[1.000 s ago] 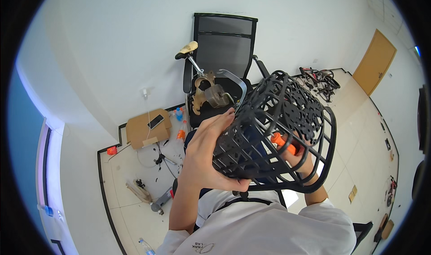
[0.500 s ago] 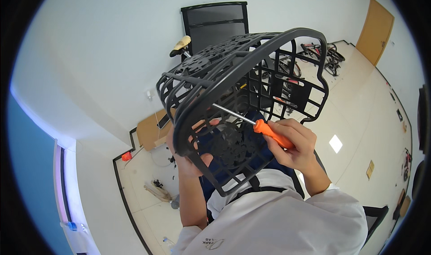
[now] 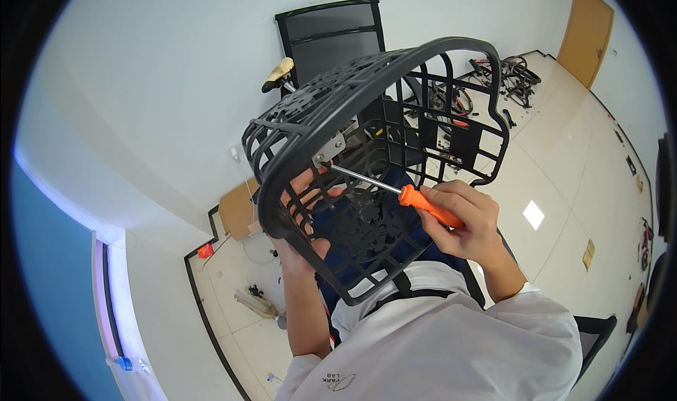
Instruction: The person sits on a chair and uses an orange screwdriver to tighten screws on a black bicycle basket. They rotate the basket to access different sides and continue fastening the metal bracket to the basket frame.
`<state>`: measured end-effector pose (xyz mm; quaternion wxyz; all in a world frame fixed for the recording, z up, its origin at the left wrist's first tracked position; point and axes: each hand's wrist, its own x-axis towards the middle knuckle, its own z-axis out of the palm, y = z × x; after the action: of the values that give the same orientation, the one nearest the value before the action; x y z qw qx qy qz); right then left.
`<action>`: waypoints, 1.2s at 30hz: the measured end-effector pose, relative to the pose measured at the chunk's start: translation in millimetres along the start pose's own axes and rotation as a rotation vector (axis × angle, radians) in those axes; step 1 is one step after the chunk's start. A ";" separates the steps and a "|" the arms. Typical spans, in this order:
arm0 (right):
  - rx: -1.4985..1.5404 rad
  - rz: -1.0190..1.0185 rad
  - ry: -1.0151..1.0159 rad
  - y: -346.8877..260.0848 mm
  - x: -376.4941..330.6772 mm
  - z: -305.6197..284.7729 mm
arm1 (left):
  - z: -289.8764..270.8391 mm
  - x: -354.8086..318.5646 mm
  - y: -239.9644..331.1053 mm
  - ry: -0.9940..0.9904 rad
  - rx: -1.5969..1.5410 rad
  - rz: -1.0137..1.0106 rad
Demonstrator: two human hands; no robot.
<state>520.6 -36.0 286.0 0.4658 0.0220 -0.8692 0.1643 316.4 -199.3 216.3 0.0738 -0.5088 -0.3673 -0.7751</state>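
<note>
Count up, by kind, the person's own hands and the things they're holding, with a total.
Hands: 2 (left hand, right hand)
Black basket: 1
Orange-handled screwdriver: 1
Total: 4

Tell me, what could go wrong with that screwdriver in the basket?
The orange screwdriver might slip: its tip is right by a screw on the metal plate, and I can't tell whether it is seated. A slip could jab the left hand, whose fingers show through the lattice just below. The black basket might also tilt if the right hand pushes hard.
</note>
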 end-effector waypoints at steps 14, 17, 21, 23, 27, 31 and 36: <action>0.201 0.191 -0.038 12.3 2.8 2.4 | 12.6 18.8 17.0 0.034 -0.094 -0.363; 0.236 0.211 -0.040 15.7 1.2 3.2 | 16.2 20.1 15.3 0.068 -0.127 -0.382; 0.217 0.216 -0.037 19.6 -1.5 2.9 | 16.2 23.2 12.8 0.039 -0.139 -0.416; 0.208 0.200 -0.030 18.4 -1.2 3.0 | 16.5 23.1 14.1 0.038 -0.141 -0.448; 0.063 0.095 -0.028 8.7 2.8 -1.1 | 18.6 24.7 18.0 0.086 -0.108 -0.454; -0.228 -0.043 -0.133 -7.9 12.5 -16.5 | 27.5 30.9 29.8 -0.030 0.203 -0.305; -0.114 -0.010 -0.159 -6.8 13.4 -19.8 | 25.0 28.2 29.1 -0.193 0.561 -0.238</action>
<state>530.2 -34.8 308.9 0.3968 0.0127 -0.9112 0.1101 335.7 -196.8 259.8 0.0851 -0.4932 -0.6289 -0.5949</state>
